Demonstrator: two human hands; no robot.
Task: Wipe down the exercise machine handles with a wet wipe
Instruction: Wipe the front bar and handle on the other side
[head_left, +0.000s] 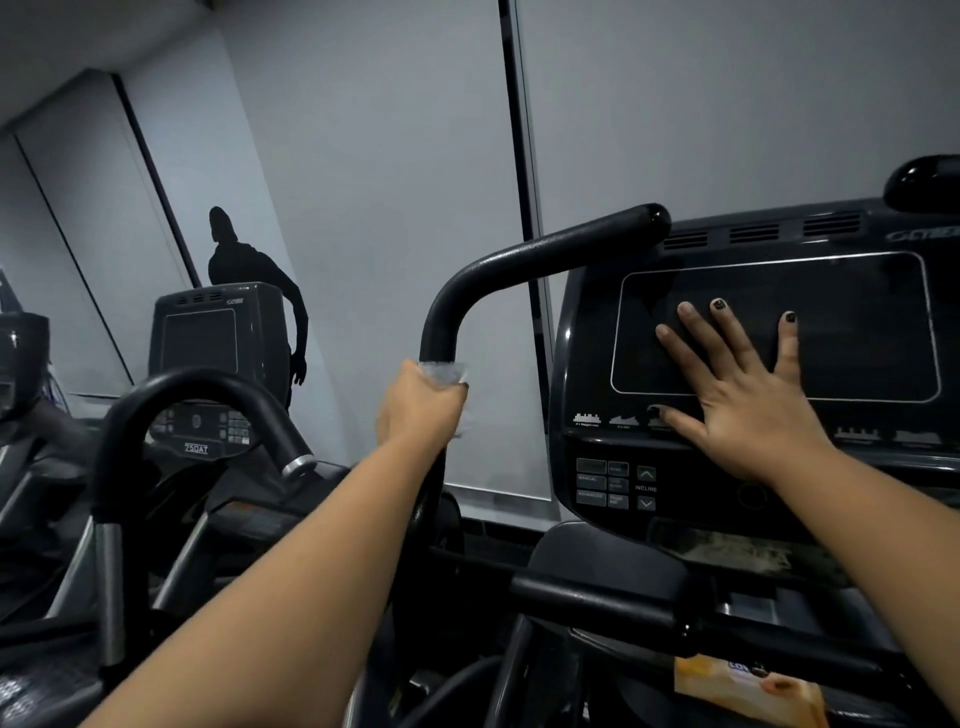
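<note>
**Left forearm (270, 597) leads up to the black handle (519, 260)**

The left hand (421, 402) has its fingers curled round the handle's upright part, gripping the wet wipe (441, 371) against it. Only a pale crumpled edge of the wipe shows above the knuckles. The right hand (743, 400) lies flat, fingers spread, on the dark console (857, 338). A yellow packet (737, 686) at the bottom edge is blurred and partly cut off

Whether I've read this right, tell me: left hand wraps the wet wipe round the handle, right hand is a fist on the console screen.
Not quite: the head view shows the right hand flat, fingers spread, on the console screen, not a fist. The left hand does wrap the wet wipe round the handle.
</note>
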